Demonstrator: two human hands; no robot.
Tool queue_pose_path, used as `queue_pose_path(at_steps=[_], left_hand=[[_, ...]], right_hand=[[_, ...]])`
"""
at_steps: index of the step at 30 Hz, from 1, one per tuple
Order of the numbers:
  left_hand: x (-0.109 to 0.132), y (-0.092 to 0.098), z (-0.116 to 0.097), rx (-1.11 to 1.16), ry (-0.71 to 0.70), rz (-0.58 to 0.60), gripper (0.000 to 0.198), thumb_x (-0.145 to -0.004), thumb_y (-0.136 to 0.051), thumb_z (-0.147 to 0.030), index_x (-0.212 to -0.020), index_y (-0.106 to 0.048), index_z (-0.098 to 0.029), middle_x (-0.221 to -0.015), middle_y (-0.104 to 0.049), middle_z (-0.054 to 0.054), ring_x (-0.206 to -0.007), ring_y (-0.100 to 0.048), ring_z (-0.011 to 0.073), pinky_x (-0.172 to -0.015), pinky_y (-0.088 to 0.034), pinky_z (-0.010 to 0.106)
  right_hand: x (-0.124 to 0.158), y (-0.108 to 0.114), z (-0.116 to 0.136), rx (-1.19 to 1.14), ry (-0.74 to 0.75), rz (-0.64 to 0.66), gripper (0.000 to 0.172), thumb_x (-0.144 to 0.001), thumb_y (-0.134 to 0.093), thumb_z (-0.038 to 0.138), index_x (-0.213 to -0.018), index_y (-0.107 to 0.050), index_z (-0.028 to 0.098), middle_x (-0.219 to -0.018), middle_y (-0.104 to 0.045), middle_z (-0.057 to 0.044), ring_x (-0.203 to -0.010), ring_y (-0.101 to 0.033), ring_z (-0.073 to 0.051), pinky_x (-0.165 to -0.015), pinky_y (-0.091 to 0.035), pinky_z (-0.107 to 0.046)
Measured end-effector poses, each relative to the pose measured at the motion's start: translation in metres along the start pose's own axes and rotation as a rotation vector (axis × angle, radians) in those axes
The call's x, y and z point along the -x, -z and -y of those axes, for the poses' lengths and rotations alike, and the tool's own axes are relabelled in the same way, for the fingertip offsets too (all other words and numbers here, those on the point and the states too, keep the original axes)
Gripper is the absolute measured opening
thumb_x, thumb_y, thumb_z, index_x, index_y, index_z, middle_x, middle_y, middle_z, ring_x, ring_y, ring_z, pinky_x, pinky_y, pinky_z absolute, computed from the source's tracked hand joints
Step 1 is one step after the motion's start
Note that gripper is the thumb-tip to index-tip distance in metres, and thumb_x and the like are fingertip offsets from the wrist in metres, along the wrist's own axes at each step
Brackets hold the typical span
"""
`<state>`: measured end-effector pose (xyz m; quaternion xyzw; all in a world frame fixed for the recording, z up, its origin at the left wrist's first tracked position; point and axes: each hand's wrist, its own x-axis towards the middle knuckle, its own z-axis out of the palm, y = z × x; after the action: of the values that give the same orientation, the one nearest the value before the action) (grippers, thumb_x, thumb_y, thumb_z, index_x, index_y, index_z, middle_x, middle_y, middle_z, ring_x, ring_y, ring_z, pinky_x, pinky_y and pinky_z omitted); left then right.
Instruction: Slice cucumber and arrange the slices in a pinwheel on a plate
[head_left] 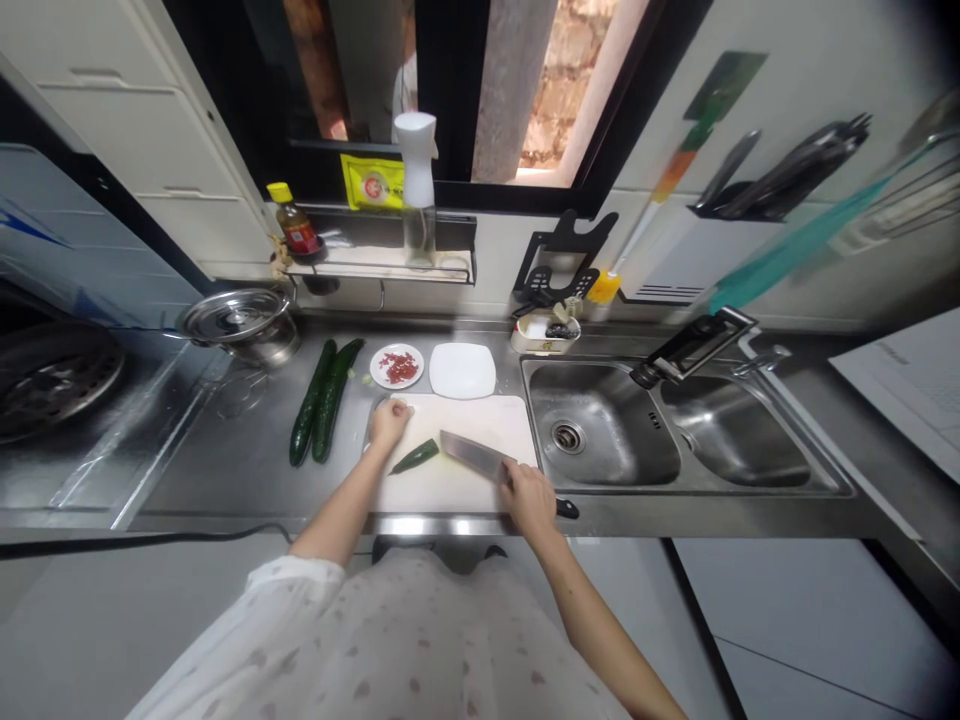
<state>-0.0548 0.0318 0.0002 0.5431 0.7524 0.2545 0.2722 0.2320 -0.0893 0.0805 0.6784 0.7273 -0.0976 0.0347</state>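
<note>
A kitchen knife (474, 455) with a broad blade is held by its handle in my right hand (529, 497). Its blade lies low over the white cutting board (450, 496), pointing left. Just left of the blade tip, a cut piece of cucumber (415, 457) rests on the board. At the board's upper left corner is my left hand (388, 422), its fingers curled together; what they hold, if anything, is too small to make out. Two whole cucumbers (306, 405) lie side by side on the steel counter to the left.
Behind the board stand a small plate (377, 371) of chopped red pieces and a white square plate (462, 371). A black handle (568, 508) juts out at the board's right. The double sink (600, 478) is to the right, a lidded pot (262, 345) to the left.
</note>
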Motion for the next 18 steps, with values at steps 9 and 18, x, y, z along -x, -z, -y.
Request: queue_pose_path(at_steps=[9,18], left_hand=[[-0.021,0.0,-0.001,-0.089,0.004,-0.073,0.017,-0.081,-0.057,-0.03,-0.09,-0.067,-0.021,-0.093,-0.07,0.006,-0.09,-0.06,0.0196,-0.08,-0.041,0.029],[-0.019,0.005,-0.004,-0.205,-0.018,-0.124,0.016,-0.083,-0.054,-0.03,-0.093,-0.064,-0.022,-0.097,-0.067,0.006,-0.096,-0.057,0.0227,-0.087,-0.04,0.035]], right_hand=[[-0.001,0.0,-0.002,-0.021,-0.013,0.028,0.042,-0.083,-0.052,0.02,-0.125,-0.056,0.019,-0.102,-0.066,-0.008,-0.094,-0.056,-0.02,-0.081,-0.034,-0.028],[0.0,0.002,0.0,-0.043,-0.029,0.036,0.037,-0.084,-0.05,0.019,-0.121,-0.058,0.019,-0.1,-0.068,-0.007,-0.093,-0.057,-0.019,-0.08,-0.035,-0.027]])
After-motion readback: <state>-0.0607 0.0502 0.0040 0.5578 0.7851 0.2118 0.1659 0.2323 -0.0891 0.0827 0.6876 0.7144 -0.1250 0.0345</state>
